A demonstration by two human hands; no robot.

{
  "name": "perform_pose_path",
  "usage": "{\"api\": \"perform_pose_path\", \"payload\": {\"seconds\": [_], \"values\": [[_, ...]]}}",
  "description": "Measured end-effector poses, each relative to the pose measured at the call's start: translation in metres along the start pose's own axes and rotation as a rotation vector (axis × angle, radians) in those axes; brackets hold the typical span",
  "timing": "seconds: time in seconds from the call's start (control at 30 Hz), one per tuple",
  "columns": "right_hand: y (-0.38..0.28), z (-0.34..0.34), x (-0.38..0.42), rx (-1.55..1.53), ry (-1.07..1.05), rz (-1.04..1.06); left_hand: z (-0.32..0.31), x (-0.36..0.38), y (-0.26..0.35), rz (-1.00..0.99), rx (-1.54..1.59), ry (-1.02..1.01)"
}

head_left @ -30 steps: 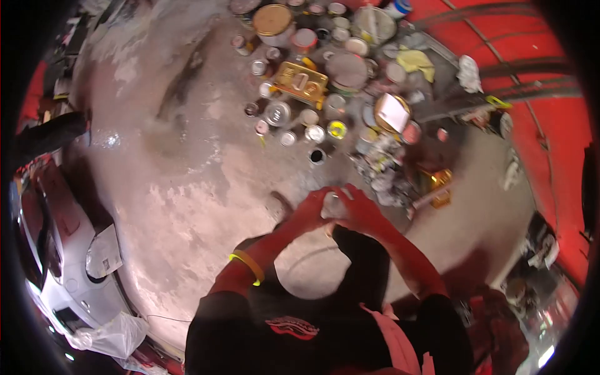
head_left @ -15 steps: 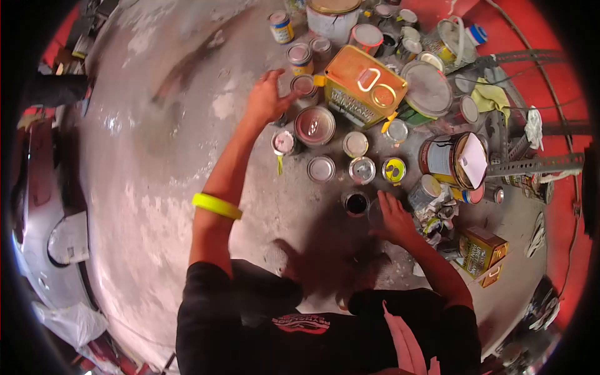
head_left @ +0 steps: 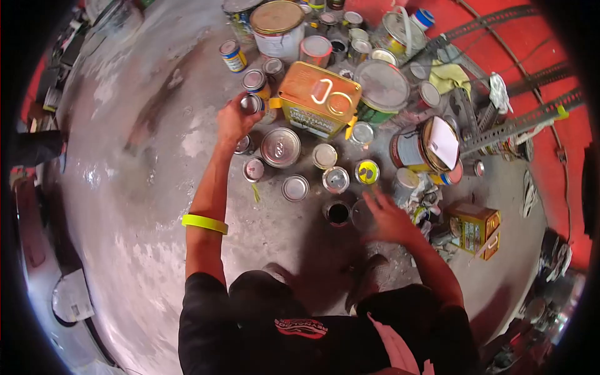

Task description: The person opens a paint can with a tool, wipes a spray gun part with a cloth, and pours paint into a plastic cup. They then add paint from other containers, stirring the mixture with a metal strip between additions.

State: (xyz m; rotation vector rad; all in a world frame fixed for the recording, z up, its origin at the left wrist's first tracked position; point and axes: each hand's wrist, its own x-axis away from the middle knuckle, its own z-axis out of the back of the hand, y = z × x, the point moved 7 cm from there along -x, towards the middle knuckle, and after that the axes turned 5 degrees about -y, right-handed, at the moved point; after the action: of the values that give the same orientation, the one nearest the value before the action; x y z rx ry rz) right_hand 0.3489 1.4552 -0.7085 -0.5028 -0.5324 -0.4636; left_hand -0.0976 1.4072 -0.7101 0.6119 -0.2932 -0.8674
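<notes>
My left hand (head_left: 232,120) reaches forward, its thumb and fingers around a small lidded can (head_left: 252,104) in the cluster on the floor. Close by stands a yellow-orange rectangular metal can (head_left: 320,94) with a wire handle. My right hand (head_left: 390,217) is curved around the right side of a clear cup (head_left: 362,216), which is hard to make out. Just left of the cup is an open can with dark contents (head_left: 337,214). Between my hands stand a wide lidded can (head_left: 280,147), a can with a yellow-stained top (head_left: 367,172) and several other small cans.
Larger buckets (head_left: 278,31) and more cans crowd the far side. A paint bucket with paper on top (head_left: 440,144) stands to the right, near perforated metal bars (head_left: 525,128). Another rectangular can (head_left: 473,229) sits farther right. A car body part (head_left: 47,269) lies at the left edge.
My left hand has moved forward from above the floor onto the small can, and its fingers have closed around it. My right hand stays by the clear cup. The view has shifted.
</notes>
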Motion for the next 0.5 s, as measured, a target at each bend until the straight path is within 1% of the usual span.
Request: {"api": "perform_pose_path", "payload": {"seconds": [0.03,0.1,0.13,0.17,0.2,0.23,0.3,0.33,0.37,0.4,0.43,0.47,0.5], "values": [[0.002,0.009,0.003,-0.087,0.025,0.022,0.0,0.001,0.008,-0.007,0.0,-0.014],[0.004,0.031,0.009,-0.108,0.024,0.013,0.0,0.002,0.014,0.059,-0.075,-0.06],[0.003,0.039,0.013,-0.123,0.02,0.013,-0.003,0.002,0.017,0.062,-0.075,-0.054],[0.003,0.044,0.018,-0.117,0.033,0.013,-0.011,0.003,0.019,0.067,-0.143,-0.065],[0.004,0.045,0.02,-0.115,0.034,0.023,-0.019,0.001,0.015,0.07,-0.214,-0.074],[0.006,0.046,0.023,-0.122,0.056,0.029,-0.039,-0.008,-0.007,0.091,-0.2,-0.12],[0.013,0.04,0.027,-0.134,0.075,0.02,-0.037,-0.007,-0.003,0.072,-0.244,-0.123],[0.014,0.036,0.029,-0.143,0.113,0.111,-0.042,-0.009,0.005,0.041,-0.282,-0.134],[0.019,0.036,0.039,-0.151,0.156,0.178,-0.054,-0.019,-0.013,0.075,-0.253,-0.215],[0.031,0.036,0.05,-0.169,0.168,0.094,-0.057,-0.023,-0.011,0.049,-0.202,-0.284],[0.033,0.036,0.055,-0.234,0.127,0.091,-0.052,-0.023,0.002,0.031,-0.288,-0.255],[0.04,0.037,0.063,-0.29,0.097,0.101,-0.073,-0.038,-0.03,0.015,-0.121,-0.304],[0.053,0.041,0.076,-0.295,0.119,0.036,-0.078,-0.046,-0.039,-0.009,-0.197,-0.234]]}}
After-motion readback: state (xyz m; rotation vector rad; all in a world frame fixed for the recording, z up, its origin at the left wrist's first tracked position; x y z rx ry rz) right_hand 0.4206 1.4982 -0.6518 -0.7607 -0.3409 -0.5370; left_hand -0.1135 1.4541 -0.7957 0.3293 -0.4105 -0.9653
